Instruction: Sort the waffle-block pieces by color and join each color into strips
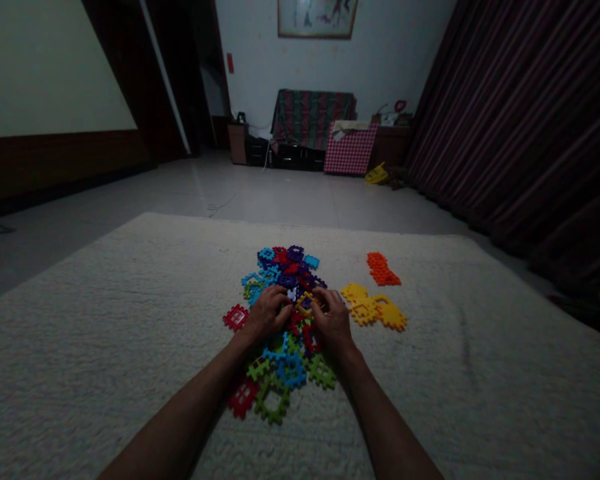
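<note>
A mixed pile of notched plastic interlocking blocks lies in front of me, with blue blocks (291, 369), green blocks (273, 400), red blocks (236, 317) and purple blocks (295, 253). My right hand (333, 319) is closed, its thumb and fingers pinching a yellow interlocking block (306, 304) over the middle of the pile. Opposite it, my left hand (267, 312) rests on the pile with bent, closed fingers; what they grip is hidden. Right of my right hand is a separate group of yellow blocks (363, 310). Beyond that sits a small orange group (380, 269).
The blocks lie on a pale quilted mat (130, 320) over a tiled floor (300, 197). A dark pleated curtain (510, 120) hangs at the right. Against the far wall stand cloth-covered furniture (310, 117) and a red checked cloth (350, 152), with a yellow object (377, 174) nearby.
</note>
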`<state>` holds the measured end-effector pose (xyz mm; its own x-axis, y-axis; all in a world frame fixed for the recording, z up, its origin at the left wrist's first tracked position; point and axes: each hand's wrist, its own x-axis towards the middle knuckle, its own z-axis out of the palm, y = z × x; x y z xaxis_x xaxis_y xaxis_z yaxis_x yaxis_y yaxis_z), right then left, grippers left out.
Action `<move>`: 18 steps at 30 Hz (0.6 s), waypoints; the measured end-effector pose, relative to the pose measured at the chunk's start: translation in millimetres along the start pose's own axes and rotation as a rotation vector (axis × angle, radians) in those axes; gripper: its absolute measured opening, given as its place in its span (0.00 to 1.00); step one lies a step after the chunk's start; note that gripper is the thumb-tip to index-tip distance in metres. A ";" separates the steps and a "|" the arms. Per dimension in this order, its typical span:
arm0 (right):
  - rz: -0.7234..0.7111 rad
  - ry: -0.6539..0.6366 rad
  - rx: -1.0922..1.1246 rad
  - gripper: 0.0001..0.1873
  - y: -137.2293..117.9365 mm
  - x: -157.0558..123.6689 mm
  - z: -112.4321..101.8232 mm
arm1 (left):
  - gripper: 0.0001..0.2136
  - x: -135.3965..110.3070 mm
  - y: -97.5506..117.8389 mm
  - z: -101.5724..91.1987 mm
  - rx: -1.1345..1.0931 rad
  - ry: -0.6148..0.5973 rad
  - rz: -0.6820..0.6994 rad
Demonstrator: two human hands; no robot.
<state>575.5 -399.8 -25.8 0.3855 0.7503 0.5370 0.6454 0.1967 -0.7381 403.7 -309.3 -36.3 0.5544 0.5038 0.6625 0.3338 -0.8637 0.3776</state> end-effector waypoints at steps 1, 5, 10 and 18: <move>0.028 0.028 0.017 0.12 0.8 1.4 -2.6 | 0.04 0.1 0.4 -0.3 -0.002 -0.001 0.002; 0.133 0.208 0.000 0.13 14.6 9.5 -23.7 | 0.05 0.7 2.6 -1.4 -0.012 -0.005 -0.003; 0.232 0.366 -0.175 0.16 51.5 19.5 -64.8 | 0.06 1.3 4.0 -2.5 -0.015 -0.004 0.004; 0.069 0.335 -0.452 0.17 61.6 21.6 -79.7 | 0.06 0.7 3.8 -3.0 -0.031 -0.020 -0.024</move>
<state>676.1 -421.8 -27.1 0.5772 0.4959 0.6488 0.8013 -0.1908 -0.5670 403.1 -312.2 -32.5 0.5619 0.5239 0.6401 0.3232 -0.8514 0.4131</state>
